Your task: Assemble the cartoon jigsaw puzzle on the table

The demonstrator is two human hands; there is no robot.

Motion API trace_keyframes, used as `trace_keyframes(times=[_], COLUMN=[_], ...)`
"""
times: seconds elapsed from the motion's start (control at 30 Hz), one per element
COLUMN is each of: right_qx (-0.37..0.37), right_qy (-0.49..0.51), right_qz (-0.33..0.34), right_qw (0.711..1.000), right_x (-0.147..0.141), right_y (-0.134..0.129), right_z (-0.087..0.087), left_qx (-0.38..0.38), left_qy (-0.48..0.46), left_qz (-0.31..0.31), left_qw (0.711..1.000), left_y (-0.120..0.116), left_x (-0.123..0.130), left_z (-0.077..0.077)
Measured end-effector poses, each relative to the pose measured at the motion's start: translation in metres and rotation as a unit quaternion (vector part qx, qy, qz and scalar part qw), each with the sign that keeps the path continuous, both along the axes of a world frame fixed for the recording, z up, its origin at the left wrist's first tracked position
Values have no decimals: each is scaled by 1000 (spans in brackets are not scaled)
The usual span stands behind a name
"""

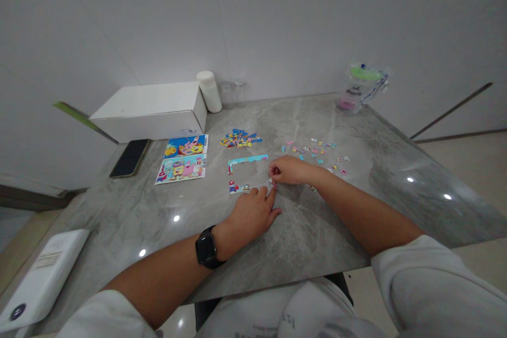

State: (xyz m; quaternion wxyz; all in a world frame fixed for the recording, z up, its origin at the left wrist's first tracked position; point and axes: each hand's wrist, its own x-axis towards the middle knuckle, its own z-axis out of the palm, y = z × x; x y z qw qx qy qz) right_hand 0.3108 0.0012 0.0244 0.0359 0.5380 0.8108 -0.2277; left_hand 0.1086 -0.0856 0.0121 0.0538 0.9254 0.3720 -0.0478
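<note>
A jigsaw puzzle frame [253,158] lies partly joined on the grey table, with a light-blue top edge, a short left side and a bottom-left corner. My left hand [253,214], with a black watch on its wrist, rests flat with fingers spread over the bottom edge pieces [238,187]. Its fingertips cover part of that row. At the frame's right side my right hand [291,170] is closed in a pinch by a small puzzle piece [272,182]; the fingers hide much of it. Loose pieces [317,152] are scattered beyond my right hand.
A heap of mixed pieces [240,139] lies behind the frame. Two cartoon picture cards [182,168], a phone [130,158] and a white box [152,105] are to the left. Along the back stand a white bottle [209,92], clear jars [240,94] and a plastic bag [362,90].
</note>
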Motion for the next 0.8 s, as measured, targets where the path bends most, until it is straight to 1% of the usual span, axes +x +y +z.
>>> trace_keyframes(times=[0.1,0.23,0.33,0.4,0.47,0.53,0.6,0.7,0.8], right_qx=[0,8,13,29,68,108,131,133,120], right_qy=[-10,-18,1,27,50,58,56,40,11], right_qz=[0,3,-1,-24,-66,-112,-143,-159,-153], right_qw=[1000,1000,1000,999,994,986,979,977,981], right_x=[-2,-4,-1,4,13,23,33,43,49], right_y=[-2,-3,-1,2,6,10,14,18,20], right_z=[2,-3,-4,1,9,18,25,29,29], left_qx=[1,1,4,2,-1,-2,-2,-4,-3], left_qy=[-3,6,3,-3,-6,-8,-8,-8,-11], left_qz=[-1,2,1,-4,-5,-3,0,4,5], left_qw=[1000,1000,1000,1000,1000,1000,1000,1000,1000], left_y=[0,1,1,1,1,1,1,1,1], left_x=[0,-1,-2,-2,-2,-2,-1,-2,-2], left_z=[0,0,0,0,0,0,0,-1,-2])
